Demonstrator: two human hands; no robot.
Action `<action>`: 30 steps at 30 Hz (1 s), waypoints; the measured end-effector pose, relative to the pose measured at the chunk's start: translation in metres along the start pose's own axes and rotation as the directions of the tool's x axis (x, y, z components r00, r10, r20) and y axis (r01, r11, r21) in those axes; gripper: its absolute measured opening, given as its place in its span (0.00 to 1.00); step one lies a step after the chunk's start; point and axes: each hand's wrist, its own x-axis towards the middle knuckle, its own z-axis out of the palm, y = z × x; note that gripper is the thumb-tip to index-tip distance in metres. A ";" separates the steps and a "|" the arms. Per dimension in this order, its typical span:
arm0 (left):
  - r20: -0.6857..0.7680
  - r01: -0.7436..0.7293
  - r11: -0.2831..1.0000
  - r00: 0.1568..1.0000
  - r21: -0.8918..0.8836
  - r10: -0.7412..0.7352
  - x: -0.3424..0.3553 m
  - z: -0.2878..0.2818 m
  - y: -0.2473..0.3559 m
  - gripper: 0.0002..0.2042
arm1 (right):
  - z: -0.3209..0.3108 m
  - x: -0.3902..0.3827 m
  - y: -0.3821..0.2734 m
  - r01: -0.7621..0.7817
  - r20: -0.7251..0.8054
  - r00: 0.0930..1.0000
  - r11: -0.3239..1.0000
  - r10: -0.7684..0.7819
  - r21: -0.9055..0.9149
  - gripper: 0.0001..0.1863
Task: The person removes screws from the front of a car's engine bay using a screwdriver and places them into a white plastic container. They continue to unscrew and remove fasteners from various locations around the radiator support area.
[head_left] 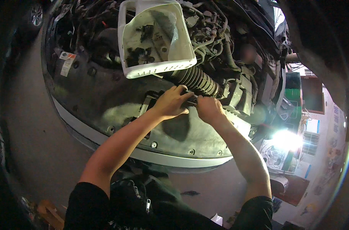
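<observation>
My left hand [170, 103] reaches onto the car's black front cover [109, 101], thumb and fingers apart, fingertips by a thin piece [191, 99] too small to make out. My right hand [211, 109] is closed beside it, its fingers curled on something mostly hidden at that piece. Just behind both hands runs a ribbed intake hose [195, 81]. A white plastic container [159, 69] with dark small parts inside sits over the engine, above my hands.
Engine hoses [213, 38] fill the back of the bay. The pale bumper edge [170, 162] curves across nearer me, above the grey floor [51, 149]. At the right are a bright work lamp [286, 140], a green object [293, 96] and a white wall [331, 134].
</observation>
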 end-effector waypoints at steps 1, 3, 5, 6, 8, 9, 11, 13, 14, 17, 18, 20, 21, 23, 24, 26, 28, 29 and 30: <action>-0.024 -0.013 1.000 1.000 0.011 0.013 -0.001 0.001 -0.001 0.32 | -0.001 0.000 -0.005 -0.034 -0.003 0.999 0.999 0.034 0.003 0.06; -0.058 -0.032 0.999 0.998 0.022 0.033 -0.001 0.003 -0.002 0.31 | -0.002 -0.002 -0.016 -0.101 -0.008 0.995 0.995 0.101 0.008 0.06; -0.080 -0.040 0.999 0.996 0.030 0.042 -0.001 0.005 -0.005 0.31 | -0.005 -0.001 -0.026 -0.170 -0.006 0.985 0.985 0.170 0.033 0.07; -0.057 -0.030 0.999 0.998 0.039 0.032 -0.001 0.006 -0.006 0.31 | -0.004 -0.001 -0.028 -0.203 -0.012 0.979 0.978 0.204 0.039 0.07; -0.050 0.000 1.000 0.999 0.030 0.002 0.000 0.005 -0.004 0.32 | -0.007 0.002 -0.033 -0.253 0.026 0.967 0.967 0.252 0.033 0.07; -0.046 0.015 1.000 0.999 0.025 -0.014 -0.001 0.004 -0.003 0.32 | -0.005 0.004 -0.032 -0.261 0.037 0.965 0.964 0.260 0.051 0.08; -0.049 0.022 1.000 0.999 0.009 -0.022 -0.004 0.004 -0.003 0.35 | -0.006 0.006 -0.025 -0.261 0.049 0.965 0.960 0.257 0.103 0.07; -0.055 0.025 1.000 0.998 -0.001 -0.025 -0.002 0.004 -0.005 0.36 | 0.003 0.005 -0.015 -0.203 0.070 0.978 0.973 0.196 0.106 0.06; -0.031 0.046 0.999 0.998 -0.011 -0.046 -0.001 0.004 -0.005 0.36 | 0.004 0.004 -0.012 -0.169 0.070 0.984 0.982 0.164 0.084 0.06; -0.004 0.088 0.994 0.996 -0.066 -0.088 -0.001 0.007 -0.003 0.36 | 0.006 0.000 -0.014 -0.171 0.045 0.985 0.984 0.169 0.053 0.06; -0.027 0.093 0.991 0.995 -0.094 -0.096 -0.002 0.007 -0.003 0.36 | 0.008 0.001 -0.014 -0.197 0.049 0.980 0.979 0.194 0.057 0.07; -0.055 0.151 0.981 0.986 -0.119 -0.159 0.000 -0.003 0.003 0.33 | -0.001 0.009 -0.023 -0.266 0.084 0.962 0.960 0.259 0.082 0.08; -0.106 0.133 0.985 0.984 -0.113 -0.145 -0.002 -0.006 0.005 0.32 | 0.002 0.010 -0.028 -0.312 0.106 0.947 0.946 0.303 0.088 0.08; -0.211 0.096 0.991 0.971 -0.093 -0.114 -0.007 -0.013 0.011 0.29 | 0.004 0.010 -0.029 -0.319 0.081 0.947 0.940 0.311 0.118 0.08; -0.185 0.153 0.983 0.968 -0.101 -0.170 -0.013 -0.016 0.017 0.27 | 0.009 0.008 -0.031 -0.326 0.085 0.945 0.937 0.317 0.122 0.08; -0.200 0.162 0.976 0.961 -0.144 -0.189 -0.020 -0.017 0.025 0.27 | 0.007 0.010 -0.033 -0.336 0.076 0.941 0.933 0.329 0.126 0.09; -0.178 0.178 0.976 0.964 -0.129 -0.199 -0.029 -0.024 0.031 0.25 | 0.004 0.012 -0.032 -0.331 0.108 0.942 0.931 0.317 0.155 0.10; -0.145 0.225 0.965 0.959 -0.136 -0.244 -0.036 -0.024 0.034 0.25 | 0.001 0.015 -0.031 -0.334 0.151 0.939 0.927 0.311 0.170 0.10; -0.112 0.273 0.952 0.951 -0.141 -0.290 -0.042 -0.025 0.036 0.24 | 0.000 0.014 -0.035 -0.265 0.139 0.959 0.956 0.247 0.130 0.09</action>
